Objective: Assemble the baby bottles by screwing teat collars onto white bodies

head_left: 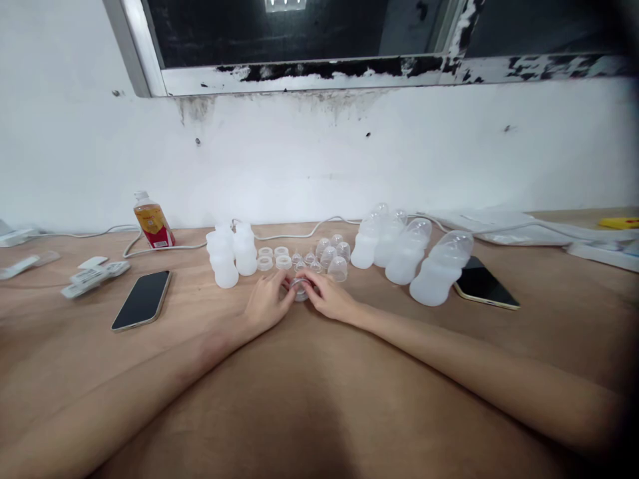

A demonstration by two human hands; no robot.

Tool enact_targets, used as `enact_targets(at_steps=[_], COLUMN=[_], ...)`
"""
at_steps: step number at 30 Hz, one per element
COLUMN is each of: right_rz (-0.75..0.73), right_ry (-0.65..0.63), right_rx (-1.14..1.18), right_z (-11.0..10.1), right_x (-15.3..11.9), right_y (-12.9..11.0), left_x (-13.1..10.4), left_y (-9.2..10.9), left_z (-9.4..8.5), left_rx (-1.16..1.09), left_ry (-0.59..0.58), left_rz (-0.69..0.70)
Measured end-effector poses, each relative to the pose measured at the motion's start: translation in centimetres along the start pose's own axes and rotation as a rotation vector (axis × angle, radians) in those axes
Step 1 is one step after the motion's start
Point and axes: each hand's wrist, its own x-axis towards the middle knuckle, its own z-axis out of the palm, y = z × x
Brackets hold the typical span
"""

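Observation:
Between the fingertips of both hands is a clear bottle ring (300, 293), low over the table; whether a teat sits in it is too small to tell. My left hand (269, 301) is closed on its left side, and my right hand (329, 297) pinches it from the right. Just beyond the hands stand several clear silicone teats (315, 265), with more bottle rings (265, 262) to their left. To their right are several clear dome caps (338, 268). White baby bottle bodies (224, 266) without tops stand at the left. Capped baby bottles (433, 279) are at the right.
A phone (142, 301) and white adapters (94, 276) lie at the left, near a drink bottle (154, 223). Another phone (485, 285) rests behind the nearest capped bottle. A white cable (304, 235) runs along the back, with a plastic bag (489, 223) at the right.

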Motion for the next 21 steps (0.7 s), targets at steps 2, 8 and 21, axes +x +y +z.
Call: enact_targets(at_steps=[2, 8, 21], right_rz=[0.029, 0.073, 0.068], right_ry=[0.002, -0.018, -0.089], right_rx=[0.015, 0.071, -0.007], right_z=[0.05, -0.16, -0.02], right_x=[0.04, 0.07, -0.03], right_y=[0.15, -0.03, -0.14], left_x=[-0.02, 0.01, 0.00], left_y=[0.12, -0.19, -0.36], left_z=[-0.04, 0.04, 0.21], left_rx=[-0.003, -0.109, 0.041], left_ry=[-0.019, -0.036, -0.068], left_rz=[0.003, -0.028, -0.025])
